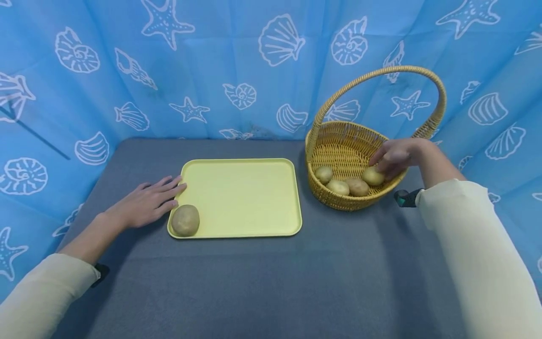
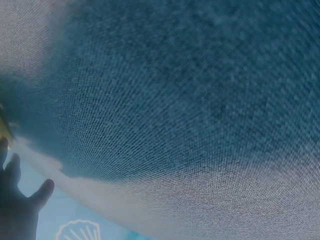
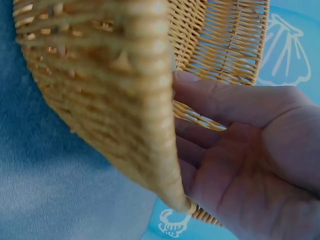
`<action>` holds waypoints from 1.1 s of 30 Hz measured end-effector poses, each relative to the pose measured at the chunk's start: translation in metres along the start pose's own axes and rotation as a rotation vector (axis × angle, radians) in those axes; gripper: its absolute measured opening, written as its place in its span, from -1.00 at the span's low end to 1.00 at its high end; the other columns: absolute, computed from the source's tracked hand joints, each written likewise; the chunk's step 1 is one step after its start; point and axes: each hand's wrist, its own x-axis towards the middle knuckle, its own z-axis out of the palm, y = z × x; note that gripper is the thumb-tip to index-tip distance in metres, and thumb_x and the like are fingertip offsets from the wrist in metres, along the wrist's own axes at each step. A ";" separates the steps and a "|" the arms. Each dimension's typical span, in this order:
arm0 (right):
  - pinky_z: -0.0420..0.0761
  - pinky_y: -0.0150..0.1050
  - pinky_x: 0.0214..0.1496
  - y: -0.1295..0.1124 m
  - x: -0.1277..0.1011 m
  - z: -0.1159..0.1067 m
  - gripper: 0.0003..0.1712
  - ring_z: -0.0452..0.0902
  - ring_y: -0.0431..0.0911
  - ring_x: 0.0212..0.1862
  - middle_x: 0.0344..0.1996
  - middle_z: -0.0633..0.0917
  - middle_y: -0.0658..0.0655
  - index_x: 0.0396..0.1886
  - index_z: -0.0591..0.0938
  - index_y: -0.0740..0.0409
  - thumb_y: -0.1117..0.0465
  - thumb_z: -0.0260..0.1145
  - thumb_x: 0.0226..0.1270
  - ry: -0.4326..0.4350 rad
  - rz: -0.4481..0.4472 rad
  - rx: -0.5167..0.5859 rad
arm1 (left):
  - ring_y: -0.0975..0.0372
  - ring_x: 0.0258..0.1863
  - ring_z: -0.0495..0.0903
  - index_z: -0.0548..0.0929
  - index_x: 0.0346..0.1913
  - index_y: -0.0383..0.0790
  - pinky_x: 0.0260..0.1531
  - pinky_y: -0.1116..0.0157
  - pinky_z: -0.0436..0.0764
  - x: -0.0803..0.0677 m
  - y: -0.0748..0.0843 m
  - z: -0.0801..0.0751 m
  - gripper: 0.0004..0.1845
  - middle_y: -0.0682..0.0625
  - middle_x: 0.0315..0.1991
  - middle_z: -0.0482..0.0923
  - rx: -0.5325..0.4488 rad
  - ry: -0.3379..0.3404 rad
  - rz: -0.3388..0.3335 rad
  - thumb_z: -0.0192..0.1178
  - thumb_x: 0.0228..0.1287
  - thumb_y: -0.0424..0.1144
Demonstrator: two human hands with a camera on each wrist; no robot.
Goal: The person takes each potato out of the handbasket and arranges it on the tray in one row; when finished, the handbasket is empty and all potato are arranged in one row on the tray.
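Note:
My left hand point(image 1: 146, 202) lies with its fingers spread, the fingertips at the left edge of a pale yellow tray point(image 1: 241, 197). Just beside those fingers, a large brown potato point(image 1: 185, 220) sits in the tray's near left corner. Over to the right, my right hand point(image 1: 395, 155) reaches over the rim into a wicker basket point(image 1: 334, 203). Its fingers are beside a small potato point(image 1: 373, 176); several potatoes lie along the basket's near side. The right wrist view shows the thumb point(image 3: 225, 102) and fingers loosely apart, their tips partly hidden behind the wicker wall.
A tall arched handle point(image 1: 381, 70) rises over the basket. Dark grey cloth point(image 1: 262, 282) covers the table. Behind it hangs a blue curtain point(image 1: 237, 56) with white shells and starfish. In the left wrist view, mostly tablecloth point(image 2: 175, 100) shows.

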 end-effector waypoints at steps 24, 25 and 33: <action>0.63 0.00 0.11 -0.007 0.012 0.011 -0.36 0.57 -0.01 0.04 0.25 0.40 0.50 0.43 0.17 0.58 0.37 0.15 0.50 0.035 -0.104 0.068 | -0.15 0.53 0.00 0.16 0.57 -0.13 0.28 -0.35 0.09 0.001 -0.001 -0.001 -0.38 -0.16 0.57 0.02 0.018 0.000 0.002 -0.14 0.61 0.05; 0.62 0.01 0.12 -0.007 0.012 0.011 -0.36 0.58 -0.01 0.05 0.26 0.40 0.50 0.43 0.17 0.58 0.37 0.15 0.50 0.040 -0.111 0.073 | -0.15 0.53 -0.01 0.16 0.57 -0.14 0.28 -0.35 0.08 0.001 -0.001 -0.001 -0.38 -0.16 0.57 0.02 0.018 -0.002 0.000 -0.14 0.61 0.05; 0.56 0.06 0.19 -0.006 0.015 0.016 -0.36 0.58 -0.01 0.06 0.30 0.35 0.47 0.45 0.16 0.57 0.43 0.13 0.47 0.095 -0.201 0.140 | -0.15 0.53 -0.01 0.15 0.58 -0.13 0.28 -0.35 0.06 0.000 0.000 0.000 -0.37 -0.16 0.58 0.01 0.006 -0.010 -0.011 -0.14 0.61 0.06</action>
